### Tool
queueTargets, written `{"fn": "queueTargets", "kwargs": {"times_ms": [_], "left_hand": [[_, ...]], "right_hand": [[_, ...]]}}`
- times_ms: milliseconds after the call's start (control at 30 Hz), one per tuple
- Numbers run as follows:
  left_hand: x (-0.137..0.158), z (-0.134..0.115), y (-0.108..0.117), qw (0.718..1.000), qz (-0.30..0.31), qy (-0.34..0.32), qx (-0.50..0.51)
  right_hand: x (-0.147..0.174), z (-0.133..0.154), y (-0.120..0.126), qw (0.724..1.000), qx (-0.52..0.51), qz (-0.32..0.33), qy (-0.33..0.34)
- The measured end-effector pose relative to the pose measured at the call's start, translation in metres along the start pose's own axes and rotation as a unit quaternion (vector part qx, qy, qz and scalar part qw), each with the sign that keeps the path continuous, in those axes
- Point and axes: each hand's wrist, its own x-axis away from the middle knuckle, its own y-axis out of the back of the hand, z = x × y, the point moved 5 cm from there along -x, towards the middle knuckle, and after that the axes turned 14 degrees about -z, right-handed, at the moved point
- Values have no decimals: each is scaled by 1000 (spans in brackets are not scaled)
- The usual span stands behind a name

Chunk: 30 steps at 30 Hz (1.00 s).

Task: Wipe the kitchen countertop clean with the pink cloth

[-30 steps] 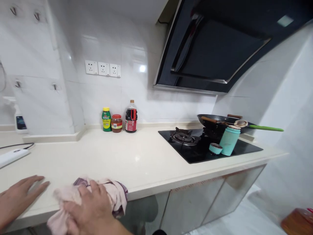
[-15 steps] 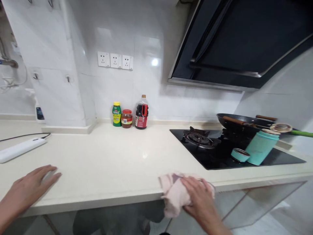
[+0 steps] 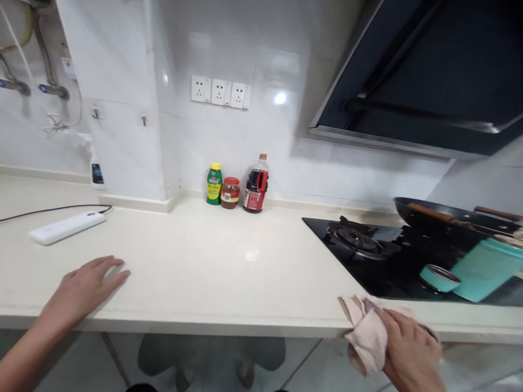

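The left hand (image 3: pixel 90 284) is seen bare, with slender fingers and thumb. Behind its wrist, a slim forearm (image 3: pixel 36 344) is seen uncovered. The right hand (image 3: pixel 414 345) is likewise bare, slightly blurred. Below the left hand, a dark rounded shape (image 3: pixel 141 388) is partly shown; whether footwear is seen cannot be told.

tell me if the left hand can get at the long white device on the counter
Probably yes: the left hand looks empty, the long white device lies close beyond it on the counter, and nothing visible stands between them.
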Motion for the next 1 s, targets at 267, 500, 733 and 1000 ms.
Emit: {"fn": "queueTargets", "kwargs": {"times_ms": [267, 500, 733, 1000], "left_hand": [[3, -8, 13, 999, 19, 12, 37], [49, -58, 27, 951, -201, -66, 223], [148, -170, 8, 896, -230, -312, 216], [132, -186, -16, 951, -155, -262, 62]], "right_hand": [[26, 195, -57, 962, -162, 76, 204], [21, 424, -36, 916, -248, 98, 301], [4, 375, 5, 853, -379, 144, 328], [-70, 161, -34, 925, -356, 90, 95]]}}
